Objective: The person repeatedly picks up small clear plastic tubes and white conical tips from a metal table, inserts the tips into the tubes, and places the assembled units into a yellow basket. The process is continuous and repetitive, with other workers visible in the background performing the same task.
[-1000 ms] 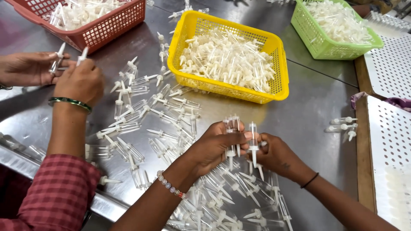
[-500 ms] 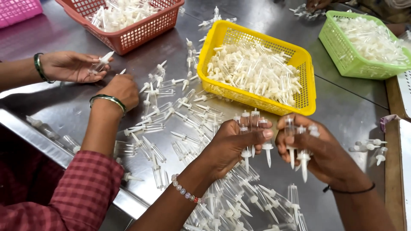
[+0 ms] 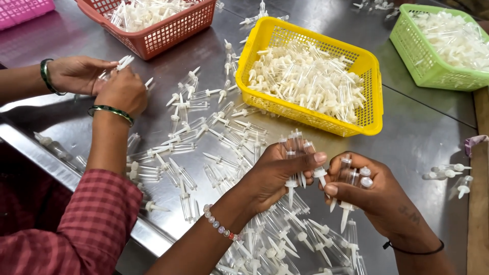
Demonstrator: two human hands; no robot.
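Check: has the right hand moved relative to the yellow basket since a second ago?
Cannot tell: the camera shifted. The right hand sits just below the yellow basket, near its right corner, much as before.

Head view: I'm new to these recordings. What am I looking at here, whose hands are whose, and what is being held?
The picture comes from a camera worn on a person's head, looking down at a steel table. The two hands at the bottom are that person's own: the left hand grips a bunch of small clear tubes with white tips, and the right hand holds a few more. The two hands at upper left, with green bangles, belong to a co-worker who handles the same parts. Many loose tubes lie scattered on the table. A yellow basket, a red basket and a green basket hold more.
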